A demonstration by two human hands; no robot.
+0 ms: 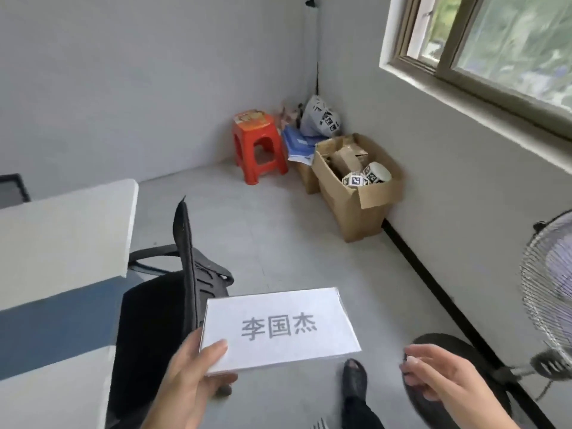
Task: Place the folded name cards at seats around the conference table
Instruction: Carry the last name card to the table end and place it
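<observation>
Left grip pinching name cards, right grip loosely open, cardboard box holding perhaps tagged cups, office chair beside bench

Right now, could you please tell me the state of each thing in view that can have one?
name cards, stacked flat, held up, print facing up
left hand, grips their corner, thumb on top
right hand, holds nothing, fingers relaxed
cardboard box, top open, things inside
red stool, upright
office chair, drawn up to the table
fan, standing; running or not, cannot tell
</observation>
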